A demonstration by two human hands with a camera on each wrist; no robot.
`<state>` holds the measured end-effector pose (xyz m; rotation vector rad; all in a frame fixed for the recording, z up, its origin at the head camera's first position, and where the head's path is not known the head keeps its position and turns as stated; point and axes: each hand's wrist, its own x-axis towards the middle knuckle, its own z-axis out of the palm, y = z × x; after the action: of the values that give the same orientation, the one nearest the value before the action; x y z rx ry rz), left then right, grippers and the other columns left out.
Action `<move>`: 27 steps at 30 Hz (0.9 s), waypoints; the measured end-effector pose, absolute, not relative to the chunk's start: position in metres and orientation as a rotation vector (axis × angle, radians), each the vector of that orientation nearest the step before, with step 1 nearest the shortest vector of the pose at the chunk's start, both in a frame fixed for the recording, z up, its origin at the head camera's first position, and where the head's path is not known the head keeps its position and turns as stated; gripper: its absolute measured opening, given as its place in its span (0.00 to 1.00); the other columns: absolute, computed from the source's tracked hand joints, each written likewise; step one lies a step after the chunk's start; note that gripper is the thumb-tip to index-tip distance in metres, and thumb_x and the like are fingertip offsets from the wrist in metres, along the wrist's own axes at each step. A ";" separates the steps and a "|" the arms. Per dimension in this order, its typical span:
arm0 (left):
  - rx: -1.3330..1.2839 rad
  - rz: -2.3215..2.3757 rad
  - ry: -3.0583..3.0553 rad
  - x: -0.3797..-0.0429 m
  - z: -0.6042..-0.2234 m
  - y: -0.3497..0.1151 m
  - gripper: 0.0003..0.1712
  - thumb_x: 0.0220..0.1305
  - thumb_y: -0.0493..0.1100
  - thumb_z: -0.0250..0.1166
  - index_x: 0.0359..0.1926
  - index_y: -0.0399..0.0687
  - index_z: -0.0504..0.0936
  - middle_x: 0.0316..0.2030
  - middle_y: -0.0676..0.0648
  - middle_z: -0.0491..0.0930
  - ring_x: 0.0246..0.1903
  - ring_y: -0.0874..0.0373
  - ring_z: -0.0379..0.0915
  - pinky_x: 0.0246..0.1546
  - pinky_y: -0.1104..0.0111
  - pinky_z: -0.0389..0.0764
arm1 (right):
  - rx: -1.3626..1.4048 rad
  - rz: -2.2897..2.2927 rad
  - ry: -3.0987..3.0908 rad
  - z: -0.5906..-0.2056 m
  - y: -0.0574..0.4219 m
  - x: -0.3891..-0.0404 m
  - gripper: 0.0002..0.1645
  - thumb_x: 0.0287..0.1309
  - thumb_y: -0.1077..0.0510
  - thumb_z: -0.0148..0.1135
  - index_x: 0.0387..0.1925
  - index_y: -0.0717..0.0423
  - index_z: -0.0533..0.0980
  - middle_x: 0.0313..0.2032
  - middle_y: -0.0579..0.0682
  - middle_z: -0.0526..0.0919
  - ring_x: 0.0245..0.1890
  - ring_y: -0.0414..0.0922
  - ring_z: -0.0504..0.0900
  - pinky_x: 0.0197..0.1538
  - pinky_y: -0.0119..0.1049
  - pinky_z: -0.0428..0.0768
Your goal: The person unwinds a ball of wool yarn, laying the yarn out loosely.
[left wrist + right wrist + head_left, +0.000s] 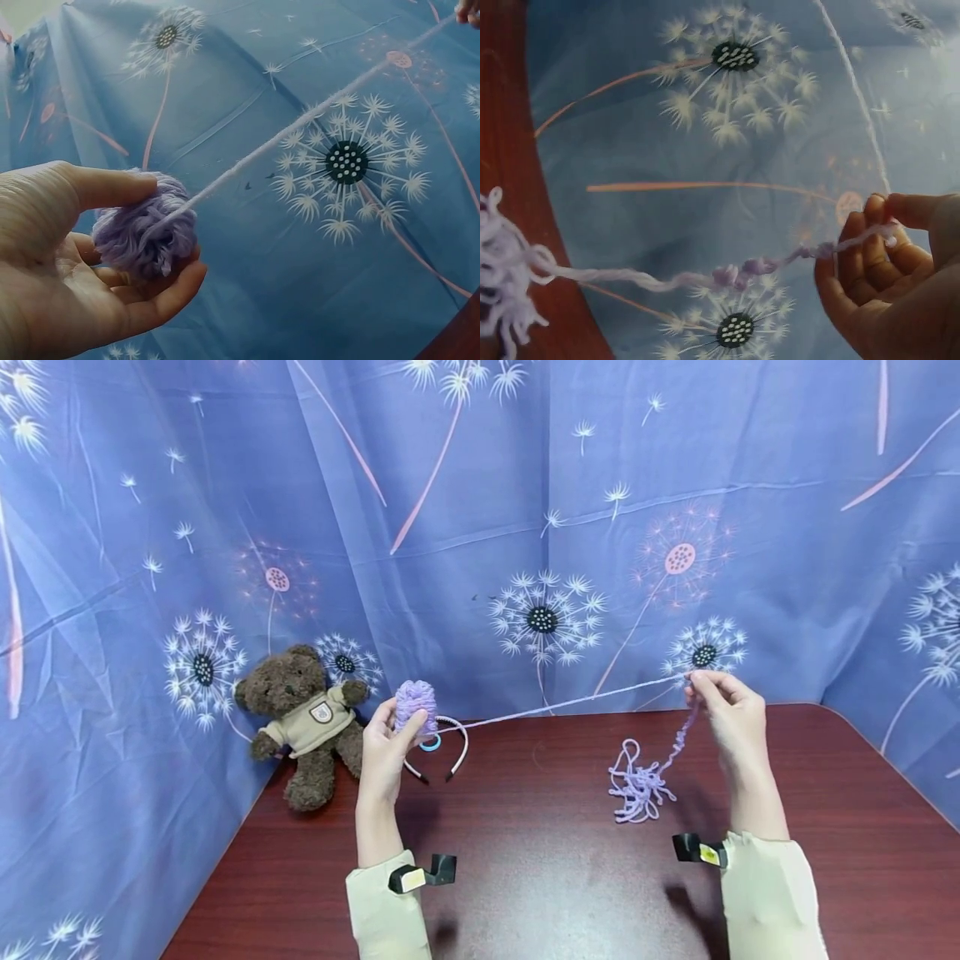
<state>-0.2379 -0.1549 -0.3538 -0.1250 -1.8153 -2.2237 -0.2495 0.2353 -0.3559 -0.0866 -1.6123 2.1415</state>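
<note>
Lilac yarn, wound into a thick bundle (415,703), sits left of centre in the head view, gripped between the thumb and fingers of your left hand (384,760). Right of centre, your right hand (738,718) pinches the strand (570,699), which runs nearly straight between the two. Beneath that pinch a kinked length drops to a loose tangle (639,789) on the dark red table (540,860), in the lower right of the frame. Expect the yarn to be light, soft and squashy, hardly breakable but prone to snagging where it bunches. The bundle is best held lightly round its sides, so the wraps don't crush; the strand, in a fingertip pinch clear of the kinks.
</note>
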 end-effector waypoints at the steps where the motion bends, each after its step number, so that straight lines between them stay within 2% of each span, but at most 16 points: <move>1: -0.126 -2.221 -1.827 -0.238 -0.354 -0.153 0.22 0.65 0.28 0.58 0.59 0.29 0.68 0.34 0.59 0.79 0.32 0.69 0.79 0.34 0.76 0.84 | -0.097 2.115 -1.675 -0.358 0.236 -0.251 0.10 0.62 0.62 0.63 0.28 0.46 0.83 0.21 0.36 0.83 0.23 0.30 0.79 0.31 0.18 0.79; 2: -0.134 -2.219 -1.840 -0.238 -0.354 -0.151 0.22 0.65 0.28 0.58 0.59 0.28 0.68 0.34 0.59 0.80 0.32 0.69 0.79 0.34 0.76 0.83 | -0.099 2.055 -1.769 -0.360 0.235 -0.252 0.10 0.63 0.61 0.62 0.29 0.44 0.83 0.21 0.33 0.82 0.23 0.28 0.79 0.32 0.17 0.78; 4: -0.153 -2.209 -1.879 -0.238 -0.353 -0.146 0.23 0.64 0.28 0.59 0.60 0.27 0.69 0.34 0.60 0.80 0.33 0.70 0.78 0.35 0.78 0.82 | -0.082 1.911 -1.958 -0.364 0.230 -0.253 0.06 0.65 0.58 0.61 0.34 0.48 0.83 0.23 0.25 0.81 0.26 0.24 0.78 0.35 0.15 0.76; 6: -0.176 -2.220 -1.897 -0.238 -0.353 -0.139 0.23 0.64 0.29 0.59 0.60 0.27 0.69 0.35 0.60 0.80 0.34 0.70 0.79 0.36 0.78 0.82 | -0.045 1.727 -2.143 -0.365 0.220 -0.254 0.09 0.66 0.54 0.59 0.41 0.53 0.82 0.28 0.22 0.79 0.31 0.21 0.76 0.40 0.14 0.74; 9: -0.216 -2.230 -1.917 -0.239 -0.353 -0.127 0.24 0.64 0.30 0.60 0.60 0.29 0.69 0.38 0.58 0.80 0.35 0.70 0.79 0.39 0.78 0.81 | 0.057 1.536 -2.339 -0.364 0.196 -0.251 0.21 0.67 0.51 0.57 0.52 0.63 0.77 0.39 0.34 0.84 0.38 0.24 0.75 0.47 0.20 0.73; 12: -0.259 -2.272 -1.891 -0.239 -0.353 -0.113 0.25 0.63 0.30 0.59 0.61 0.29 0.68 0.41 0.56 0.79 0.39 0.69 0.78 0.42 0.78 0.81 | 0.219 1.517 -2.433 -0.365 0.162 -0.247 0.21 0.67 0.51 0.57 0.53 0.62 0.77 0.48 0.55 0.84 0.45 0.37 0.79 0.54 0.33 0.76; 15: -0.308 -2.301 -1.868 -0.238 -0.353 -0.099 0.24 0.63 0.29 0.59 0.60 0.30 0.67 0.43 0.53 0.78 0.42 0.68 0.77 0.45 0.78 0.80 | 0.450 1.579 -2.490 -0.371 0.126 -0.240 0.19 0.67 0.53 0.57 0.53 0.61 0.77 0.52 0.61 0.83 0.51 0.50 0.81 0.58 0.44 0.79; 17: -0.349 -2.323 -1.848 -0.239 -0.354 -0.090 0.24 0.64 0.29 0.58 0.60 0.30 0.66 0.45 0.52 0.79 0.44 0.68 0.77 0.48 0.78 0.79 | 0.611 1.667 -2.490 -0.377 0.105 -0.234 0.19 0.67 0.55 0.57 0.54 0.64 0.76 0.52 0.62 0.83 0.53 0.54 0.82 0.59 0.45 0.80; 21: -0.395 -2.339 -1.832 -0.239 -0.355 -0.077 0.24 0.64 0.29 0.59 0.60 0.32 0.67 0.47 0.50 0.79 0.46 0.67 0.76 0.49 0.77 0.79 | 0.754 1.830 -2.472 -0.384 0.078 -0.223 0.20 0.69 0.58 0.54 0.56 0.67 0.73 0.50 0.64 0.83 0.51 0.53 0.83 0.53 0.33 0.82; 22: -0.399 -2.342 -1.833 -0.238 -0.355 -0.075 0.24 0.63 0.29 0.59 0.60 0.33 0.67 0.47 0.49 0.79 0.46 0.67 0.76 0.49 0.77 0.79 | 0.746 1.861 -2.456 -0.385 0.075 -0.221 0.20 0.69 0.59 0.54 0.56 0.68 0.73 0.48 0.66 0.83 0.49 0.52 0.84 0.49 0.31 0.82; 25: -0.406 -2.344 -1.837 -0.239 -0.356 -0.073 0.25 0.62 0.28 0.60 0.60 0.33 0.67 0.47 0.48 0.80 0.45 0.67 0.77 0.47 0.77 0.80 | 0.674 1.864 -2.428 -0.382 0.074 -0.219 0.17 0.68 0.59 0.54 0.50 0.69 0.76 0.41 0.66 0.85 0.37 0.43 0.84 0.37 0.27 0.80; 27: -0.406 -2.334 -1.840 -0.239 -0.356 -0.076 0.25 0.61 0.28 0.61 0.59 0.33 0.68 0.47 0.48 0.80 0.45 0.67 0.77 0.47 0.77 0.80 | 0.613 1.855 -2.411 -0.379 0.078 -0.221 0.16 0.68 0.59 0.55 0.46 0.69 0.78 0.34 0.64 0.84 0.29 0.37 0.80 0.31 0.27 0.77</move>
<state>-0.2393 -0.0756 -0.3562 -0.4057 -1.8404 -2.3344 -0.2212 0.0777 -0.3788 0.6130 -2.4108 1.8551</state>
